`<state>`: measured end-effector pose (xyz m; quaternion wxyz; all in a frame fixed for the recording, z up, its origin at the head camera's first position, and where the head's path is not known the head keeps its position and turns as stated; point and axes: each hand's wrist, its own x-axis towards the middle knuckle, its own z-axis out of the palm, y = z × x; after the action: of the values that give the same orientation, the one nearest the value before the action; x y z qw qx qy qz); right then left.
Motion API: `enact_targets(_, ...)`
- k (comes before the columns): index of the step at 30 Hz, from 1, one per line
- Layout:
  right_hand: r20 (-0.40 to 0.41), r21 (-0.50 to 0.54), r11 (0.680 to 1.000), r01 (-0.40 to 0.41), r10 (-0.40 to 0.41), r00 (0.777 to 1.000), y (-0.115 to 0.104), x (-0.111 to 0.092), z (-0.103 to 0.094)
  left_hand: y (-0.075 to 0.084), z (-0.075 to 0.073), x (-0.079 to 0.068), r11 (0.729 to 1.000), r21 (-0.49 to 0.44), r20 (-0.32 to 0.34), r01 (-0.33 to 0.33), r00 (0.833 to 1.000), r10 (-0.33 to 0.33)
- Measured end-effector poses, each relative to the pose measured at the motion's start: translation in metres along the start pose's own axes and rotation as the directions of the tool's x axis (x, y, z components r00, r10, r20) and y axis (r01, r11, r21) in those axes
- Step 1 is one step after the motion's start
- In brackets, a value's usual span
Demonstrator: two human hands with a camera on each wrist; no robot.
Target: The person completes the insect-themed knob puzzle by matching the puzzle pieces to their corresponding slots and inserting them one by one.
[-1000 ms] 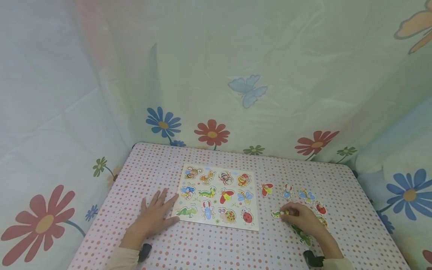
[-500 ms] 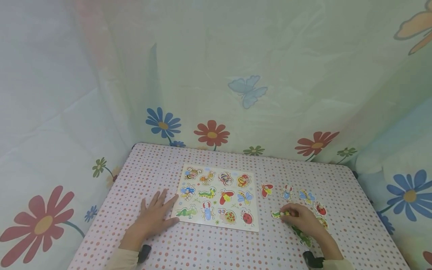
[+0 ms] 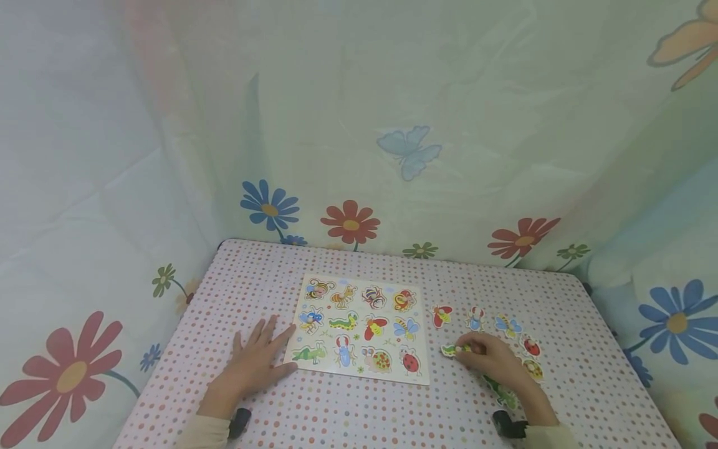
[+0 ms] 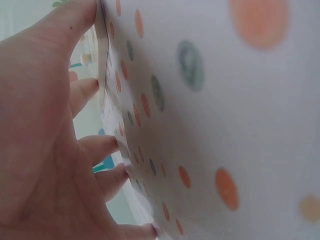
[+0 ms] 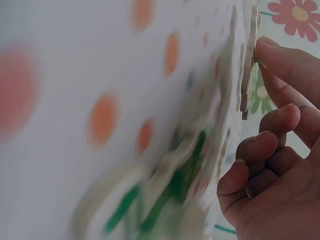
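My right hand (image 3: 496,363) pinches a green caterpillar puzzle piece (image 3: 450,351) between thumb and index finger, to the right of the puzzle board. Seen from the right wrist, the piece (image 5: 249,65) shows edge-on, lifted off the tablecloth, and the other fingers are curled in. My left hand (image 3: 252,363) lies with fingers spread at the left side of the pale puzzle board (image 3: 422,376). Its thumb and index finger touch the board's edge, while the other fingertips rest on the cloth. Several printed insects fill the board in rows, the caterpillar picture (image 3: 343,321) in the middle row.
Loose pieces lie right of the board: a red-winged bug (image 3: 441,315), a stag beetle (image 3: 475,318), a dragonfly (image 3: 508,325), a ladybird (image 3: 530,346), a snail (image 3: 533,369) and a green grasshopper (image 3: 503,396) partly under my right wrist. A flowered curtain (image 3: 314,149) stands behind the dotted tablecloth (image 3: 348,418).
My right hand has shifted slightly left with the caterpillar piece, and more of the snail piece shows. My left hand stays at the board's edge.
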<state>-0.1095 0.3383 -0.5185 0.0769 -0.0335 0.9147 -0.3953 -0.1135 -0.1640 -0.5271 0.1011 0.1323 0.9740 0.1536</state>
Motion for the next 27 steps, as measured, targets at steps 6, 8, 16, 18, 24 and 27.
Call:
enact_targets(6, -0.009, -0.006, 0.999, 0.041, -0.042, 0.999, -0.017, 0.008, 0.008, -0.001, 0.002, 0.000, 1.000, 0.003, -0.006, -0.001, 1.000, 0.001)
enact_targets(8, -0.010, -0.008, 0.998, 0.066, -0.066, 0.998, -0.022, 0.010, 0.011, -0.001, 0.001, 0.000, 1.000, 0.005, -0.008, -0.002, 1.000, 0.002)
enact_targets(16, -0.023, -0.021, 0.982, 0.190, -0.190, 0.981, -0.043, 0.024, 0.027, -0.002, 0.001, 0.000, 1.000, 0.001, -0.008, -0.006, 1.000, 0.006)
enact_targets(18, -0.010, -0.012, 0.978, 0.208, -0.208, 0.978, -0.049, 0.028, 0.031, -0.003, 0.002, 0.000, 1.000, -0.006, -0.008, -0.008, 1.000, 0.008)
enact_targets(24, -0.005, -0.004, 0.971, 0.240, -0.240, 0.971, -0.065, 0.039, 0.043, -0.005, 0.004, 0.001, 1.000, -0.011, -0.019, -0.017, 1.000, 0.017)
enact_targets(27, -0.010, 0.004, 0.969, 0.245, -0.245, 0.969, -0.073, 0.044, 0.048, -0.005, 0.004, 0.000, 1.000, -0.009, -0.027, -0.020, 0.999, 0.019)
